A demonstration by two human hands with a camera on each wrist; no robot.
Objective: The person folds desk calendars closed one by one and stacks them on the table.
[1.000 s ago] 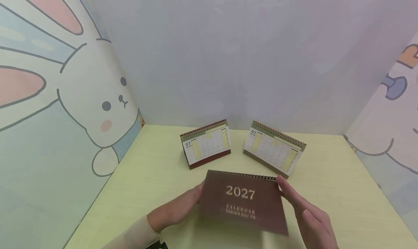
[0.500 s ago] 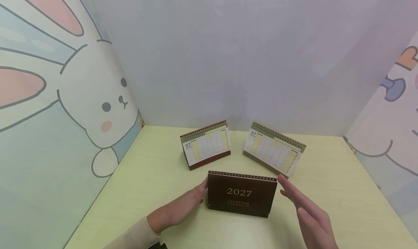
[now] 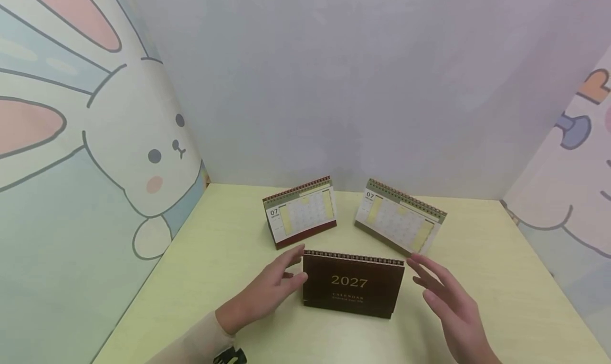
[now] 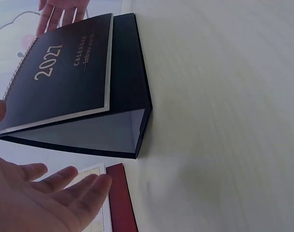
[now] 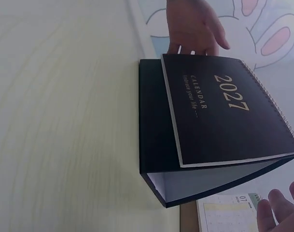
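A dark brown desk calendar (image 3: 352, 284) marked 2027 stands upright like a tent on the table, its spiral binding along the top. By its left end is my left hand (image 3: 262, 292), thumb and fingers spread apart. In the left wrist view, that hand's fingers (image 4: 89, 193) lie loosely bent beside the calendar's open end, apart from it. Off the right end hovers my right hand (image 3: 453, 305), fingers relaxed, with a gap to the cover. The right wrist view shows those fingertips (image 5: 282, 208) holding nothing.
Behind stand two more desk calendars opened to 07: one with a red base (image 3: 302, 215) at left, one with a brown base (image 3: 400, 215) at right. The pale yellow table (image 3: 215, 215) meets a grey back wall (image 3: 353, 88). Cartoon-printed panels flank both sides.
The brown cover, lifted a second ago, has come down flat against the calendar's front. Both hands have since loosened, and the left thumb has spread to the front of the calendar's edge.
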